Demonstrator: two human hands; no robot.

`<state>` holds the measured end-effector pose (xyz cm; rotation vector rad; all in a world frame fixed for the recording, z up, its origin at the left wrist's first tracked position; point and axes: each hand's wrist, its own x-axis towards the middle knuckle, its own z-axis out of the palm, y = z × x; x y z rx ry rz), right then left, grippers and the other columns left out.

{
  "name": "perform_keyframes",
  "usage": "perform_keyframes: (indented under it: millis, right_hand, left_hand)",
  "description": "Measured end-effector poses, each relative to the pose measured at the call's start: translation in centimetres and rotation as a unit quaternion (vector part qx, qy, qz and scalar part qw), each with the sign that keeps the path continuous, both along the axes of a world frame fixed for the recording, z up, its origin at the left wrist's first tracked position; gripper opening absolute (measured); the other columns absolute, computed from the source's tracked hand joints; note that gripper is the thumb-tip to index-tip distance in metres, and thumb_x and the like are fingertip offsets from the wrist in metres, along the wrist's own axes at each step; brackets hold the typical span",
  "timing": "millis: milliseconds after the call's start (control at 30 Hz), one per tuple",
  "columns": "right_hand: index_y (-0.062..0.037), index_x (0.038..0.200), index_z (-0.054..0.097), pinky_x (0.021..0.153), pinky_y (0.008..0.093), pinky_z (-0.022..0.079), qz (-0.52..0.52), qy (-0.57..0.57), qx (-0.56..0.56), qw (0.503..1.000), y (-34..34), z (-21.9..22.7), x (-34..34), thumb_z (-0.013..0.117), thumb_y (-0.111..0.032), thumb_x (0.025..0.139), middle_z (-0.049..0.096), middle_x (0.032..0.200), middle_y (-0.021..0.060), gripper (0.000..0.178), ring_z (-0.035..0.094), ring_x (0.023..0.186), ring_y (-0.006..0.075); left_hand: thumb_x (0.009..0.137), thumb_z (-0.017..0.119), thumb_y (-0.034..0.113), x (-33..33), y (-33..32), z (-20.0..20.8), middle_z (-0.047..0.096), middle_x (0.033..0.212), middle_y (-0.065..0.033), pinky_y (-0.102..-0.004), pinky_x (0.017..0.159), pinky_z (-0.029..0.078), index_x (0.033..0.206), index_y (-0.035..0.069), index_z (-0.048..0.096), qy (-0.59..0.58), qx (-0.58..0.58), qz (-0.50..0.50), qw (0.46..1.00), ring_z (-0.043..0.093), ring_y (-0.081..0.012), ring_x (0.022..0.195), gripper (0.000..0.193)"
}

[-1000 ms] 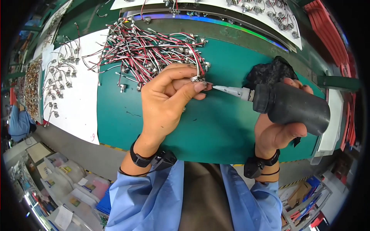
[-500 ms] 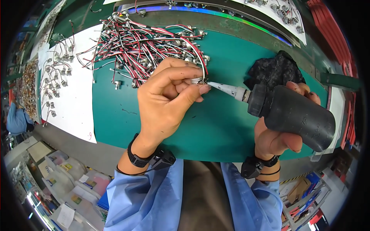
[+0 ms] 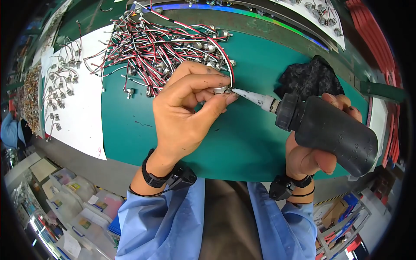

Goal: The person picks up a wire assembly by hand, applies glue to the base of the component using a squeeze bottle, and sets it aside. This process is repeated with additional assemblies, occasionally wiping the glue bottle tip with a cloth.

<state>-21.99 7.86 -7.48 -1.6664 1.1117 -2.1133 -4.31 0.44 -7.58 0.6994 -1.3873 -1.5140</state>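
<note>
My left hand (image 3: 186,108) pinches a small round metal potentiometer (image 3: 221,89) between thumb and fingers. Red, white and black wires rise from that part and curve back over the pile. A black squeeze bottle (image 3: 336,134) lies tilted in my right hand (image 3: 310,156), fingers behind it and thumb below. Its pale tapered nozzle (image 3: 255,99) points left, the tip at the wired side of the potentiometer; whether it touches, I cannot tell. Beyond my left hand spreads a heap of similar wired potentiometers (image 3: 151,52).
A green mat (image 3: 130,134) covers the bench. On the left, white paper (image 3: 86,121) carries rows of wired parts. A crumpled black cloth (image 3: 310,78) lies behind the bottle. A metal rail with a shiny strip (image 3: 242,15) runs along the back. Another person (image 3: 13,130) is at far left.
The bottle's body has dipped slightly at its base, while its nozzle tip stays at the potentiometer. My left hand keeps its pinch almost unmoved. The wires have swung a little.
</note>
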Motion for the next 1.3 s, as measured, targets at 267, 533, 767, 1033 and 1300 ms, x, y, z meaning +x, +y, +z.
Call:
perform_keyframes:
  millis: [267, 533, 767, 1033, 1300]
  right_hand:
    - [-0.0050, 0.121, 0.034, 0.085, 0.0289, 0.038, 0.015, 0.023, -0.030, 0.999, -0.30, -0.46, -0.56, 0.050, -0.064, 0.066, 0.052, 0.106, 0.0134, 0.082, 0.045, 0.101, 0.0201]
    - [-0.0041, 0.121, 0.034, 0.085, 0.0285, 0.039, -0.016, 0.027, -0.037, 0.999, 0.11, -0.74, -0.74, 0.051, -0.063, 0.067, 0.051, 0.105, 0.0127, 0.081, 0.045, 0.102, 0.0205]
    - [-0.0039, 0.121, 0.033, 0.084, 0.0284, 0.040, 0.020, -0.011, -0.048, 0.999, -0.14, -0.61, -0.54, 0.052, -0.063, 0.067, 0.050, 0.105, 0.0124, 0.081, 0.046, 0.102, 0.0209]
    - [-0.0036, 0.121, 0.032, 0.085, 0.0293, 0.039, 0.023, 0.036, -0.018, 0.999, 0.04, 0.00, -0.65, 0.054, -0.061, 0.067, 0.048, 0.106, 0.0144, 0.082, 0.048, 0.101, 0.0219]
    - [-0.0046, 0.121, 0.032, 0.087, 0.0305, 0.039, 0.047, 0.018, -0.009, 0.999, 0.13, 0.11, -0.62, 0.057, -0.059, 0.066, 0.046, 0.106, 0.0146, 0.082, 0.047, 0.101, 0.0226]
  left_hand:
    - [0.067, 0.053, -0.017, -0.20, 0.14, -0.02, 0.048, 0.089, -0.0114, -0.0186, 0.060, 0.050, 0.086, -0.008, 0.057, -0.020, -0.037, 0.020, 0.999, 0.055, -0.0119, 0.073, 0.022]
    - [0.066, 0.053, -0.017, -0.23, 0.17, 0.03, 0.048, 0.089, -0.0113, -0.0193, 0.061, 0.050, 0.086, -0.008, 0.057, -0.023, -0.051, 0.026, 0.998, 0.055, -0.0130, 0.075, 0.022]
    - [0.066, 0.053, -0.017, -0.16, 0.07, -0.12, 0.047, 0.089, -0.0112, -0.0194, 0.061, 0.051, 0.086, -0.008, 0.057, -0.030, -0.054, 0.024, 0.998, 0.055, -0.0134, 0.077, 0.023]
    - [0.066, 0.054, -0.017, -0.27, 0.18, -0.14, 0.048, 0.089, -0.0108, -0.0194, 0.062, 0.051, 0.087, -0.007, 0.057, -0.044, -0.066, 0.029, 0.996, 0.055, -0.0134, 0.077, 0.023]
    - [0.067, 0.053, -0.016, -0.31, 0.20, -0.10, 0.049, 0.090, -0.0116, -0.0201, 0.063, 0.051, 0.087, -0.008, 0.056, -0.031, -0.048, 0.016, 0.998, 0.055, -0.0138, 0.077, 0.022]
